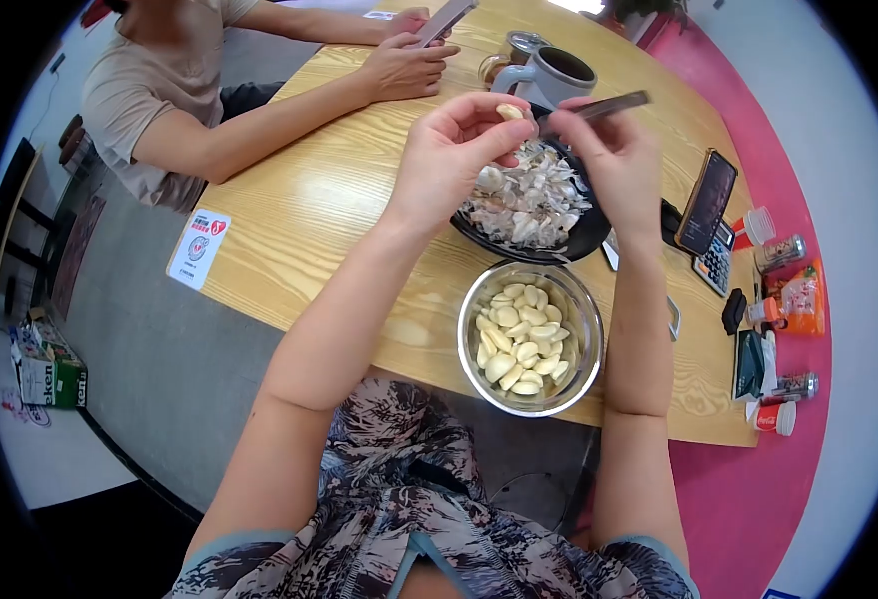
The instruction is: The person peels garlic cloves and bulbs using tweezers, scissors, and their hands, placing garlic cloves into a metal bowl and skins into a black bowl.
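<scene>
Between the thumb and fingers of my left hand (459,145) is a pale garlic clove (509,112). My right hand (614,150) grips a small knife (617,103), its dark handle sticking out to the right and its blade end close to the clove. Both hands are raised over a black plate (586,232) heaped with papery garlic skins (531,200). Nearer to me, a round metal bowl (589,349) holds several peeled cloves (521,334).
Across the wooden table (309,190), a seated person (174,110) holds a phone (446,20). Behind the plate stand a mug (564,75) and a glass jar (524,45). At right are an upright phone (707,200), a calculator (716,262) and jars (781,253).
</scene>
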`<state>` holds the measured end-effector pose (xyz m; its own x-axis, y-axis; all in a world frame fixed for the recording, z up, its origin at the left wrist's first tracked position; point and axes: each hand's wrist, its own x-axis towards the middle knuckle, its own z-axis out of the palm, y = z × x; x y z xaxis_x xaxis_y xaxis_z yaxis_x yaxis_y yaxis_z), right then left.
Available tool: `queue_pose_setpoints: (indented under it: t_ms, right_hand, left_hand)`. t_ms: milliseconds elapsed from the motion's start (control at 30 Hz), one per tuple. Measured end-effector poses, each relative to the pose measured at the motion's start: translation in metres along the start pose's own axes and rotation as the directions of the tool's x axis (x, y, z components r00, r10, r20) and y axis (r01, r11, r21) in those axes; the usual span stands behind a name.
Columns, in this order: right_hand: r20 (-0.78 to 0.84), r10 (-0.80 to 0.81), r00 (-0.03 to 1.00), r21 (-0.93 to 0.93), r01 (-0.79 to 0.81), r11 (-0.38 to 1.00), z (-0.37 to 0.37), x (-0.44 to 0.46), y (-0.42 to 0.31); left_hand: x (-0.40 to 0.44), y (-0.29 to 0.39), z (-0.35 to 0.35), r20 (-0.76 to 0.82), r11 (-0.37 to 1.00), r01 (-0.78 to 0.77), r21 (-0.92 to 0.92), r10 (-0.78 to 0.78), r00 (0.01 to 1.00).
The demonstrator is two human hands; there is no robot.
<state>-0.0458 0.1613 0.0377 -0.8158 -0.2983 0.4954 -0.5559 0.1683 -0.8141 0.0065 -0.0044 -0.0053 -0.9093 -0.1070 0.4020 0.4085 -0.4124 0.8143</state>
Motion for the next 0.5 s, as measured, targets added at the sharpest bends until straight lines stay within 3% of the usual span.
queue_pose_setpoints:
  t_ms: [33,133,200,267,367,500]
  right_hand:
    - [-0.032,0.004,0.999,0.125,0.0,0.992,0.0,-0.002,-0.009]
    - [-0.047,-0.067,0.997,0.243,0.077,0.967,0.001,-0.007,-0.025]
    - [-0.046,-0.115,0.992,0.244,0.123,0.962,0.004,-0.009,-0.027]
    - [-0.045,-0.161,0.986,0.244,0.167,0.955,0.006,-0.01,-0.026]
    - [-0.036,-0.179,0.983,0.212,0.183,0.96,0.006,-0.01,-0.025]
    - [-0.045,-0.102,0.994,0.182,0.109,0.977,0.005,-0.011,-0.025]
  left_hand:
    - [-0.001,0.001,0.002,-0.012,0.996,-0.022,0.082,0.023,1.0]
    - [-0.002,-0.002,0.004,-0.014,0.964,-0.078,0.253,0.085,0.996]
    - [-0.003,-0.004,0.005,-0.007,0.933,-0.113,0.341,0.123,0.992]
    - [-0.004,-0.005,0.007,0.046,0.836,-0.271,0.477,0.284,0.958]
    - [-0.003,-0.006,0.009,0.059,0.783,-0.352,0.513,0.376,0.925]
    - [-0.004,-0.006,0.012,0.052,0.801,-0.355,0.482,0.379,0.924]
